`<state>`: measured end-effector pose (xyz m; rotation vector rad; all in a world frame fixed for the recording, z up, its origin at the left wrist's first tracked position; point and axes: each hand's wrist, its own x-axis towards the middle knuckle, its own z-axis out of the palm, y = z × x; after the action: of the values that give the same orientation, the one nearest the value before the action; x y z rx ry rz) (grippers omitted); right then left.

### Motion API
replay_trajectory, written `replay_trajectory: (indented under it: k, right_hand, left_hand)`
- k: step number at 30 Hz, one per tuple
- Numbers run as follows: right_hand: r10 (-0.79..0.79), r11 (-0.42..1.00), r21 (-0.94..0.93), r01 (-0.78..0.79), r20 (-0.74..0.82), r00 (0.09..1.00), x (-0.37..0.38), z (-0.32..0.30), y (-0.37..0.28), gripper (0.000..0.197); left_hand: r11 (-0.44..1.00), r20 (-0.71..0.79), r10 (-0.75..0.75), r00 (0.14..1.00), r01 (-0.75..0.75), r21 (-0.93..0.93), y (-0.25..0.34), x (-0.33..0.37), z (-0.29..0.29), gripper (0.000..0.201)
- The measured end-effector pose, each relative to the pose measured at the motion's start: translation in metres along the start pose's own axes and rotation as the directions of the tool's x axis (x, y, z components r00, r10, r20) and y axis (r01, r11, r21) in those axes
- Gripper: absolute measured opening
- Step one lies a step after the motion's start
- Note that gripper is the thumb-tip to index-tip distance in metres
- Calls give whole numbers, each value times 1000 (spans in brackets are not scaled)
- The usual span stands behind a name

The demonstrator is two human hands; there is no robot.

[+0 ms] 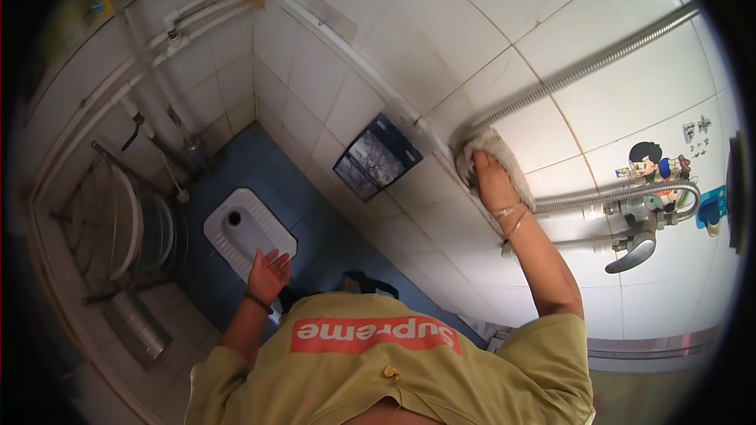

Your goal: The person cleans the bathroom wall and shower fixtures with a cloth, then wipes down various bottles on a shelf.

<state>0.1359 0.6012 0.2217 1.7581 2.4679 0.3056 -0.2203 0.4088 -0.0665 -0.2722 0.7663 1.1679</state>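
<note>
My right hand (490,179) presses a pale cleaning cloth (498,145) flat against the white tiled wall (441,24), at the lower end of a ribbed metal hose (583,69). Thin bands sit on that wrist. My left hand (269,274) hangs free and open, palm showing, above the blue floor near the white squat toilet pan (246,228); it holds nothing. A dark bead bracelet is on the left wrist.
A dark flush panel (376,157) is set in the wall left of the cloth. A chrome tap with hoses (642,224) and a cartoon sticker (657,164) are to the right. Pipes (169,35) run along the far corner; a metal rack with basins (126,224) stands left.
</note>
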Motion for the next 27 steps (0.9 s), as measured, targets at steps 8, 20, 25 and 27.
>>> replay_trajectory:
  k: [8, 20, 25, 27]
  right_hand:
    - [-7, 999, -35, 10, 72, 997, -33, -1, 12, 26]
    - [-22, 967, 248, 61, -157, 987, -18, -28, 6, 38]
    - [52, 863, 504, 18, -125, 991, -89, -55, -1, 44]
    - [155, 765, 602, -228, 171, 973, -124, -51, -12, 45]
  left_hand:
    - [999, 91, 29, 995, -25, -41, 2, 2, 2, 50]
    - [996, 104, -79, 991, 75, 44, -8, 11, 29, 46]
    - [915, 310, -288, 906, 164, 369, -25, 32, 122, 41]
    - [857, 413, -351, 840, 111, 502, -38, 39, 175, 47]
